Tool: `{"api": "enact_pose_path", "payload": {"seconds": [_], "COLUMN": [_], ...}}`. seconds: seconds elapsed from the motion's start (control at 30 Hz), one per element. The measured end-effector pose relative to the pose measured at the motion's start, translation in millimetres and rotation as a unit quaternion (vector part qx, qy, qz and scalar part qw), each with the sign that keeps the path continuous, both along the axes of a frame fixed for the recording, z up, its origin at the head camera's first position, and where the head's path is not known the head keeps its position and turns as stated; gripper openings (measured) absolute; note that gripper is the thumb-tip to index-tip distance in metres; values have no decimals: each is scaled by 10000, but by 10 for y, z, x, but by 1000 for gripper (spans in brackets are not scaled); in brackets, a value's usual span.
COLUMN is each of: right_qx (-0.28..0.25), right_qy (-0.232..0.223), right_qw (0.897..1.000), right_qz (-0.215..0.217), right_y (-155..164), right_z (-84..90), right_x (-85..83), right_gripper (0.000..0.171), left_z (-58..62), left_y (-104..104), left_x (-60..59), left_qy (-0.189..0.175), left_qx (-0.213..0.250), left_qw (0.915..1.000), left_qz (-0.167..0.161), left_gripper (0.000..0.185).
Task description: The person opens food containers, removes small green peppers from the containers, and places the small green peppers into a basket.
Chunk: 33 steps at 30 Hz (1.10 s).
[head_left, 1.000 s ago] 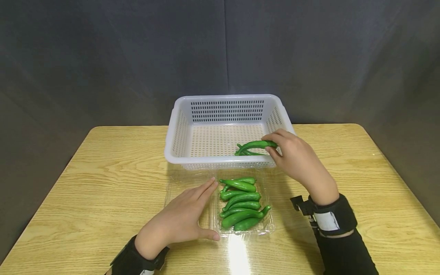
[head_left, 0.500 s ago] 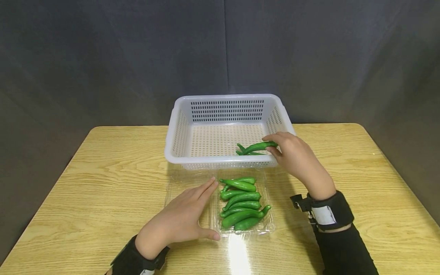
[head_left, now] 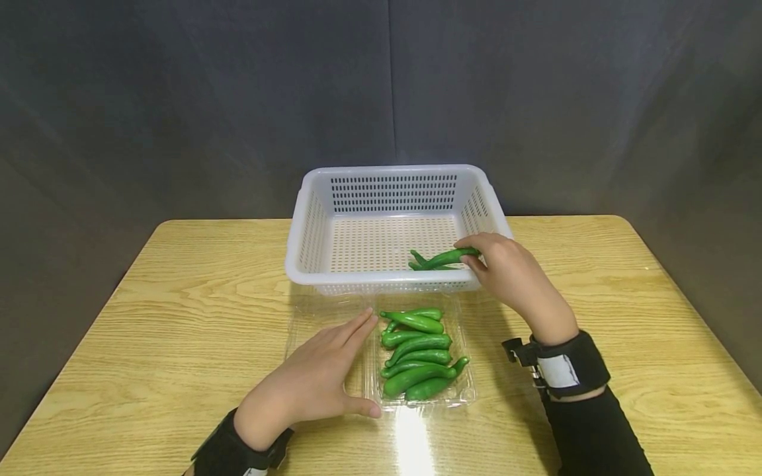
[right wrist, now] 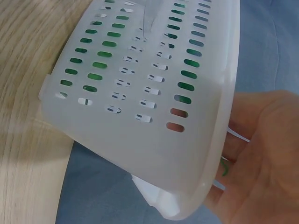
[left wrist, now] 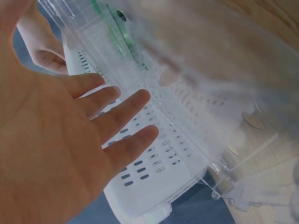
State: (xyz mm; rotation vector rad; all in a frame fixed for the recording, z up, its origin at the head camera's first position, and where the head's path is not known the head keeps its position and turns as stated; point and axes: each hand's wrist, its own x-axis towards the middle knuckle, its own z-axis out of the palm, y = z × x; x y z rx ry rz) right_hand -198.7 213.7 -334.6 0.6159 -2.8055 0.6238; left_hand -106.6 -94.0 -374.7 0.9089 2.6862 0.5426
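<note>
I see my left hand (head_left: 309, 387) flat and relaxed on the open lid of the clear plastic clamshell tray (head_left: 461, 396), with its green peppers (head_left: 417, 350) just right of the fingertips. Beyond, my right hand (head_left: 512, 274) pinches one slim green pepper (head_left: 443, 258) inside the white perforated plastic basket (head_left: 315, 228), its long axis pointing left from the fingers.

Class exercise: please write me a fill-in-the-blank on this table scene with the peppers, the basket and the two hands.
1. The right hand holds a green pepper over the white ____.
2. The other peppers lie in a clear plastic ____.
3. The left hand rests flat with its fingers ____.
4. Everything sits on a ____ table.

Missing words: basket; tray; straight; wooden
</note>
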Motion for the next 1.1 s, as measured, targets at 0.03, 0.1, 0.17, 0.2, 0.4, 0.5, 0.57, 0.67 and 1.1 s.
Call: {"api": "enact_pose_path", "payload": {"seconds": [0.03,0.1,0.17,0.2,0.4,0.5,0.57,0.67,1.1], "right_qx": [7,6,11,18,50,63,75,123,145], "right_qy": [-2,-16,-23,-22,-61,-42,31,227,980], "right_qw": [10000,10000,10000,10000,10000,10000,10000,9996,9949], "right_qz": [-4,-11,-17,-25,-57,-57,-55,-72,205], "right_y": [0,-1,-4,-5,-6,-4,-5,-12,-154], "right_z": [0,1,2,2,10,3,-5,-1,140], "right_x": [1,0,-1,-3,0,0,0,9,145], "right_gripper": [22,21,21,21,22,22,22,21,18], "left_z": [0,-1,0,1,5,3,2,1,2], "left_y": [-1,-1,-2,-2,-4,-3,0,2,1], "left_x": [0,1,2,3,6,5,3,1,6], "left_qy": [3,9,3,4,34,8,-4,1,-56], "left_qx": [-3,-2,2,2,10,-1,-9,-9,4], "left_qw": [10000,10000,10000,10000,10000,10000,10000,10000,10000], "left_qz": [3,2,9,8,-10,0,7,11,33], "left_gripper": [122,121,121,121,121,121,121,122,122]}}
